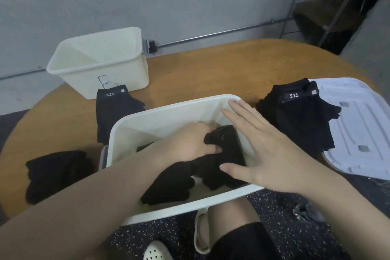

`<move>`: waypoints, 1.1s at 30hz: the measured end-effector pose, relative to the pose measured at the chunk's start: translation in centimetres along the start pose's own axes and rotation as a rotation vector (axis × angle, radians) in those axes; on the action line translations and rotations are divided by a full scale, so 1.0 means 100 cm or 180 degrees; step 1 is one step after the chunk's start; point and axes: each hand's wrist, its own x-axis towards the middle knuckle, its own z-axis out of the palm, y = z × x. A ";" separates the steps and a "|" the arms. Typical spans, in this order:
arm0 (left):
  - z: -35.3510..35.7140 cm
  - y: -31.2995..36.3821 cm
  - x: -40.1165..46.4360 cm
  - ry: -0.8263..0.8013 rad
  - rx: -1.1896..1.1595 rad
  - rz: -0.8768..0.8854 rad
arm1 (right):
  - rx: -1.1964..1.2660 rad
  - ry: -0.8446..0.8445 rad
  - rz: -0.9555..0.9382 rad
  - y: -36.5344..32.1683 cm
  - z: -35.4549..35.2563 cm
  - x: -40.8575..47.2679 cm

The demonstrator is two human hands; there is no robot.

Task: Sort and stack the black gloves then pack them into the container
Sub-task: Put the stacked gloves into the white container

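Gloves lie in several places on the round wooden table (pixel 211 65). At the near left sits a loose heap of black gloves (pixel 56 175). Further back on the left stands a second white bin (pixel 99 61) with a blue letter on its side, and just in front of it lies a flat stack of gloves (pixel 115 110) with a 5.11 cuff label showing. In the middle, at the near edge, is the white container (pixel 168 116). My left hand (pixel 190 139) reaches down into it, fingers curled round a black glove (pixel 223 148) that lies on other gloves at the bottom. My right hand (pixel 259 145) hovers flat above the container's right side, fingers straight and spread, gripping nothing. Right of the container sits another labelled glove stack (pixel 295 116), partly overlapping a white lid (pixel 358 133) at the far right.
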 end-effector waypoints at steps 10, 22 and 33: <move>-0.020 0.018 -0.016 0.0188 0.0396 -0.0204 | -0.0159 -0.0147 0.0070 -0.005 -0.005 0.001; -0.144 -0.044 -0.234 0.1986 0.0284 -0.0988 | -0.0104 0.0032 -0.0243 -0.114 -0.004 0.037; -0.137 -0.145 -0.322 0.1532 0.0140 -0.2192 | -0.0142 -0.1089 -0.0974 -0.240 0.071 0.127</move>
